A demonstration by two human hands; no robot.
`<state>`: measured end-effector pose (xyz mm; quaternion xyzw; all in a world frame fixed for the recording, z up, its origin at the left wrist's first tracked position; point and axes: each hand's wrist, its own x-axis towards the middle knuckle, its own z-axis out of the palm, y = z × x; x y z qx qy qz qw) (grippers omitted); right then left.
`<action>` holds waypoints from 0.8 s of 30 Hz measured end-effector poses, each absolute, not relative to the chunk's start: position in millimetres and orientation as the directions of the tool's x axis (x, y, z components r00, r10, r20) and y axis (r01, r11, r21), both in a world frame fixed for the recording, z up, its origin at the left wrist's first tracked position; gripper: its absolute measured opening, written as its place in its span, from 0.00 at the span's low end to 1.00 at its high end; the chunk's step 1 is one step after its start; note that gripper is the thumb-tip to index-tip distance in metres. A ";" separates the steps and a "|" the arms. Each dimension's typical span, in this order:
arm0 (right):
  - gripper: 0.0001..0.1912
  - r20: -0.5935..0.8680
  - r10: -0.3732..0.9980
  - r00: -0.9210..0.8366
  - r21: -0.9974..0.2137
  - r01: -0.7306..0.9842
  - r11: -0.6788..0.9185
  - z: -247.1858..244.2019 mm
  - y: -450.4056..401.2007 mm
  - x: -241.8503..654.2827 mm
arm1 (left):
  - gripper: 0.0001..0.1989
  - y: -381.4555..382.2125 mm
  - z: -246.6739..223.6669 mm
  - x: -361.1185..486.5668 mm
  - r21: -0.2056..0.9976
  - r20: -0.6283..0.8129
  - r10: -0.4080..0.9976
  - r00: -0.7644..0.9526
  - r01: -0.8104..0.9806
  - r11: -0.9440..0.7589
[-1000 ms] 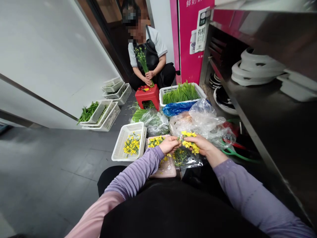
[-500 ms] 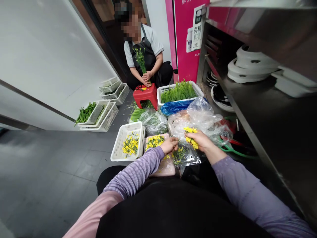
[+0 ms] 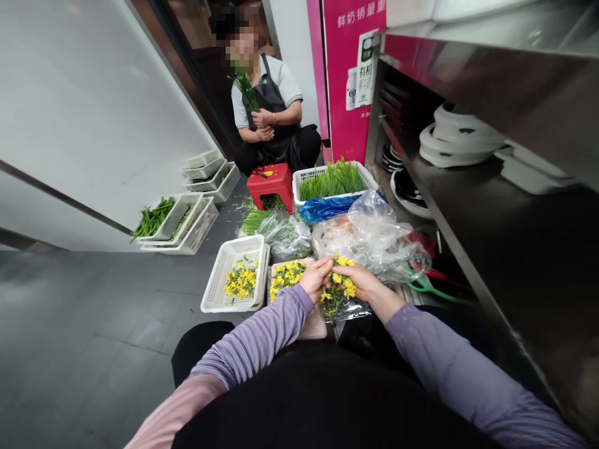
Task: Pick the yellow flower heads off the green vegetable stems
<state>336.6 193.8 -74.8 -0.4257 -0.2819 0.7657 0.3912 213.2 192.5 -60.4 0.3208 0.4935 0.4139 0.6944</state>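
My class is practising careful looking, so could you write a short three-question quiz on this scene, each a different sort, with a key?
1. What stands in front of the person opposite?
A) a wooden chair
B) a red stool
C) a blue bucket

2. True or false: the right hand holds yellow flowers.

3. Fill in the colour: the plastic nearest the basket of green stems is ____.

Key: 1. B; 2. true; 3. blue

A: What does your right hand [image 3: 364,282] hold?
B: Yellow flowers [image 3: 345,287], with your left hand [image 3: 316,280] close against it.
A: What appears beyond?
B: A red stool [image 3: 270,182], before a person [image 3: 274,93] gripping green stems [image 3: 246,90].
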 end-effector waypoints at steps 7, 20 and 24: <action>0.16 -0.318 0.900 -0.299 -0.902 -0.196 -0.384 -70.0 197.3 349.1 | 0.17 202.3 -46.5 199.9 0.948 -0.319 0.942 0.107 0.035 0.317; 0.08 -0.198 0.921 -0.335 -0.967 0.219 -0.129 -72.8 203.1 357.8 | 0.05 214.2 -21.6 188.9 0.843 -0.155 0.903 0.401 0.530 -0.091; 0.07 -0.206 0.910 -0.360 -0.950 0.298 -0.097 -67.1 204.2 359.6 | 0.06 215.3 -31.1 185.6 0.891 -0.353 0.849 0.393 0.418 0.177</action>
